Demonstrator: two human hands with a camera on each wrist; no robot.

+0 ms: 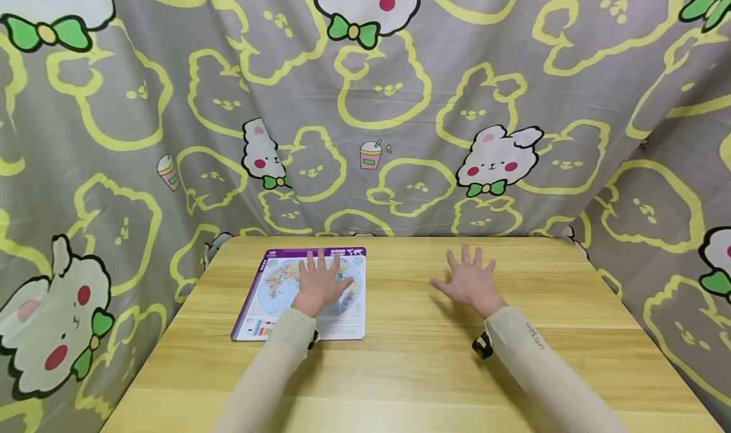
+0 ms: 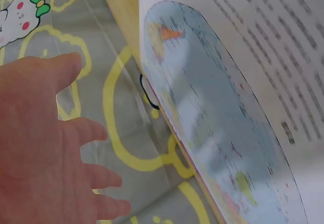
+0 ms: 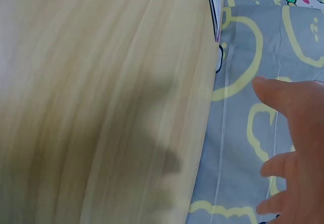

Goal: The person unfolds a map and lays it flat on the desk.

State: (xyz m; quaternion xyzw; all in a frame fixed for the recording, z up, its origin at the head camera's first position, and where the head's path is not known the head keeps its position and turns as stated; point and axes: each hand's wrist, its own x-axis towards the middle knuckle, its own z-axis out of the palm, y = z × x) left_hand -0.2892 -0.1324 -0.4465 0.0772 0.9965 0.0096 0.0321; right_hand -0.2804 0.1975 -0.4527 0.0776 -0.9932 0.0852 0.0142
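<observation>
We seem to be in a curtained-off tabletop space, in a home or studio we cannot tell, with cartoon-print cloth hanging beyond and either side of our left hand and right hand, a wood-grain table below them.

My right hand reaches in from the right edge of the frame, thumb uppermost and pointing left, with gaps between the fingers I can see. A pale wooden tabletop fills the left and middle — a soft, dark shadow lies on its lower half. At top centre, I see a sliver of a flat board by the table's edge. Behind my fingers is grey cloth with yellow outlines.
</observation>
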